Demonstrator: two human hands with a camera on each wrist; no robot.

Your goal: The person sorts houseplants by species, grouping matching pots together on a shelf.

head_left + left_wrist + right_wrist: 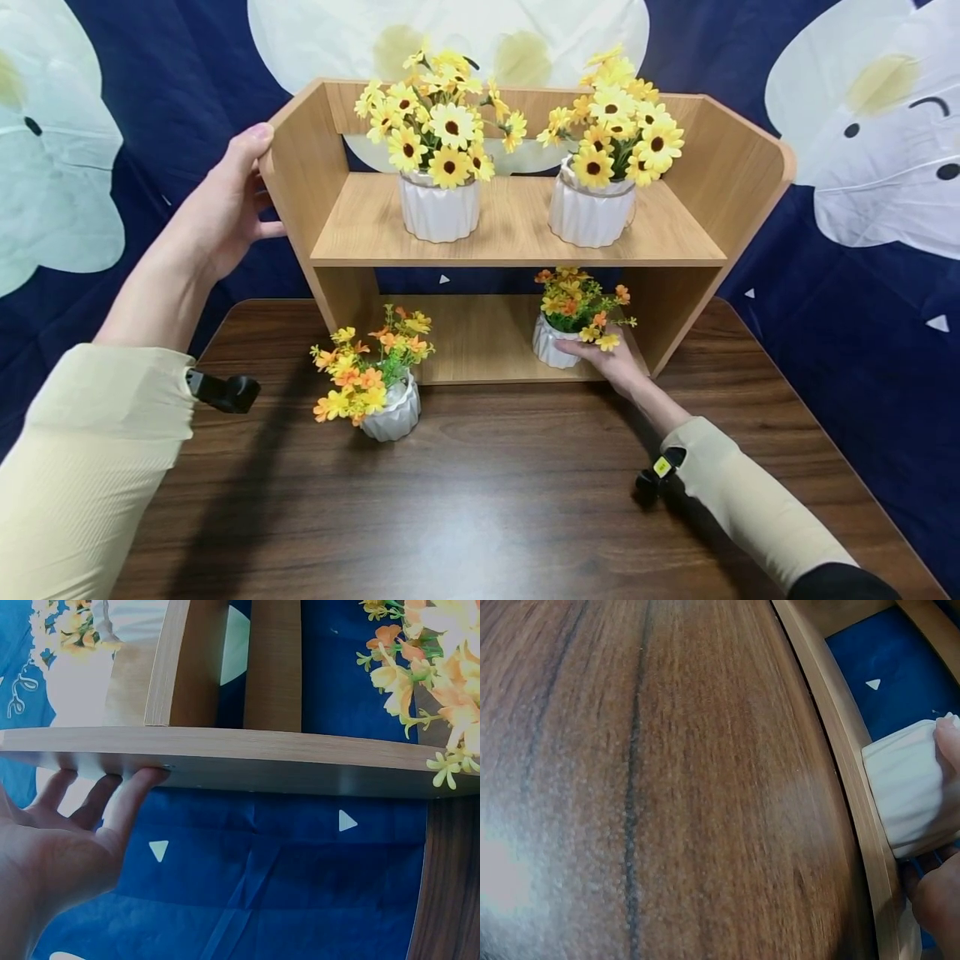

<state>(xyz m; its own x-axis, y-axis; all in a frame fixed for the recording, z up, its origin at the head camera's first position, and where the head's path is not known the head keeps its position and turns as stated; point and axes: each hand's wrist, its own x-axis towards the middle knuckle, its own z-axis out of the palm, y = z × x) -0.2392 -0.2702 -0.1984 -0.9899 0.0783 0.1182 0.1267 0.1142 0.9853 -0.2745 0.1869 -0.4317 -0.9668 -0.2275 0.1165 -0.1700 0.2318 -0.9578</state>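
My right hand (617,363) grips a white fluted flowerpot (553,343) with orange and yellow flowers, on the right of the lower shelf (480,337). In the right wrist view, the thumb and fingers lie around this pot (911,787), whose flowers are out of sight. My left hand (228,200) rests against the outer face of the wooden shelf unit's left side panel (296,167). Its fingertips (150,776) touch that panel in the left wrist view. A second pot of orange and yellow flowers (393,408) stands on the table before the lower shelf's left end.
Two white pots with yellow daisies, one left (440,208) and one right (591,212), stand on the upper shelf (517,242). The dark wooden table (465,500) extends in front of the unit. A blue cloth with white printed shapes (172,75) hangs behind.
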